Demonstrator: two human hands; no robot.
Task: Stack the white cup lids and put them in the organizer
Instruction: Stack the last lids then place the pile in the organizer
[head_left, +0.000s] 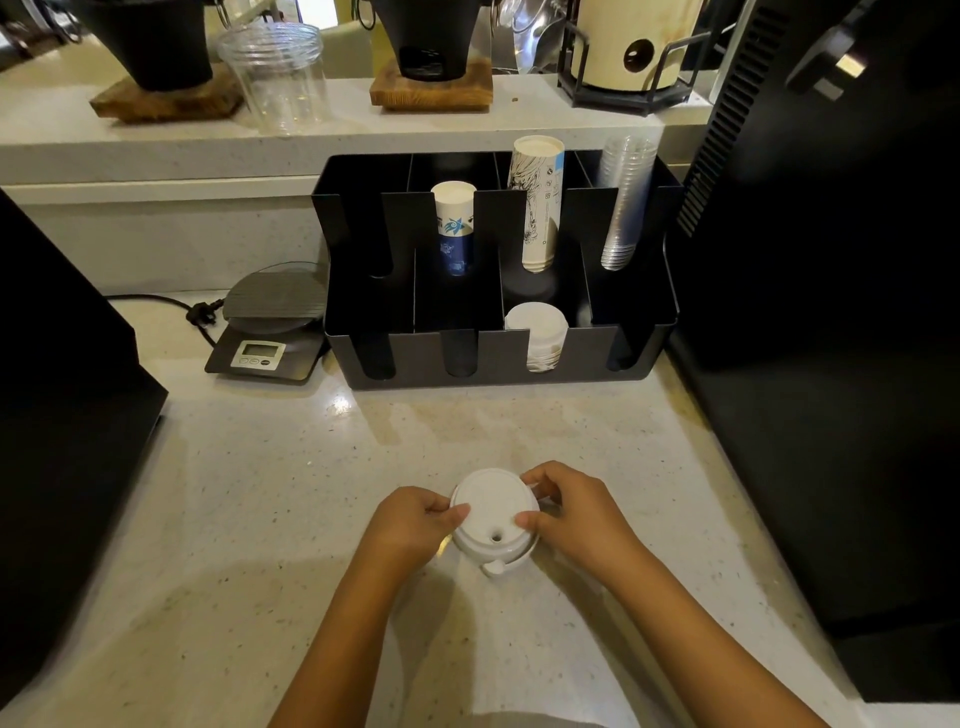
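- The left hand and right hand pinch a short stack of white lids from opposite sides, thumbs on the top rim and fingers curled round the edge.
- The stack sits low over the pale counter, near the front edge; whether it rests on the counter or is just lifted I cannot tell.
- The lower lids look slightly off-centre, with a tab poking out at the front. Squaring the rims with light, even pressure from both sides should seat them before lifting.
- The black organizer stands well behind, with a lid pile already in a front slot.
- Carrying the stack level should keep it from fanning apart.
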